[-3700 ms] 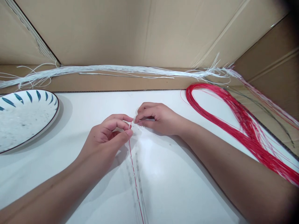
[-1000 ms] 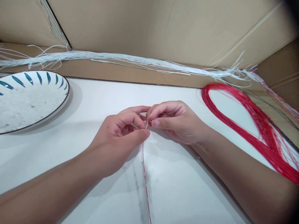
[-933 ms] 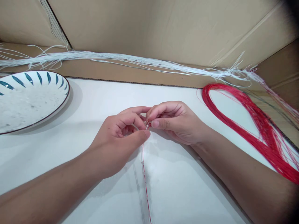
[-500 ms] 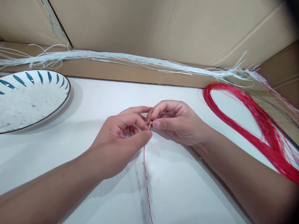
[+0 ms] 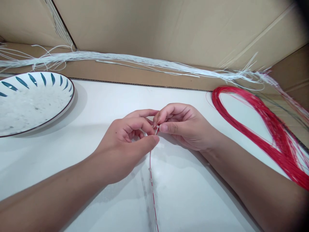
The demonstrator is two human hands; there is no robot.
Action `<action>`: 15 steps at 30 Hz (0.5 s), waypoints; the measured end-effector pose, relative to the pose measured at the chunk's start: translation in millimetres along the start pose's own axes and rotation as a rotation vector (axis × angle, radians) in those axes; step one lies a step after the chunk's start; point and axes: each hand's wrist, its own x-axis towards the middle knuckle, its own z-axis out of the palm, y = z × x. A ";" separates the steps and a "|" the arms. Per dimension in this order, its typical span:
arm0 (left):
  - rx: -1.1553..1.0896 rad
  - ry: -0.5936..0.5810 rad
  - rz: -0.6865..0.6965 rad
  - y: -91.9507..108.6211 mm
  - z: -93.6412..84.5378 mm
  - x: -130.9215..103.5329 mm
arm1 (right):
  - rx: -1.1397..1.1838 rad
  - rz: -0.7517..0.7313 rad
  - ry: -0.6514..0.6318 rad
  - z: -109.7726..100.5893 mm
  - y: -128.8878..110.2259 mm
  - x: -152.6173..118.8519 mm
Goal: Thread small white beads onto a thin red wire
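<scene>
Both hands meet near the middle of the white table. My left hand [image 5: 130, 141] pinches a red and white cord [image 5: 151, 161] between thumb and index finger. From that pinch the cord runs down toward the front edge of the view, with several small clear beads [image 5: 150, 179] strung along it. Just above, my right hand [image 5: 183, 127] pinches the cord's upper end, where a short white and red piece shows between the two thumbs. The fingertips partly cover this upper end, so its exact shape cannot be made out.
At the left stands a white plate [image 5: 69, 106] with blue-green leaf marks, holding many small clear pieces. A coil of red cord [image 5: 260, 141] lies at the right. Along the cardboard wall [image 5: 145, 25] at the back stretches a bundle of white cords [image 5: 120, 57].
The hands keep nearly the same pinch. The short white piece between the thumbs stands a little straighter. The whole view has shifted slightly, with everything a bit further right.
</scene>
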 end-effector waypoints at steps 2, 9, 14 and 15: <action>-0.005 -0.004 -0.006 0.4 -0.6 -0.6 | 0.000 -0.006 -0.001 -0.1 0.0 0.2; -0.021 -0.004 -0.001 -0.3 -0.3 -1.6 | -0.023 -0.013 0.002 0.1 -0.4 -0.3; -0.027 0.013 -0.005 -0.4 0.3 -0.6 | -0.067 -0.007 0.012 0.9 -1.4 -0.6; -0.028 0.017 -0.008 -0.5 0.1 -0.5 | -0.067 -0.008 0.013 1.4 -1.6 -0.5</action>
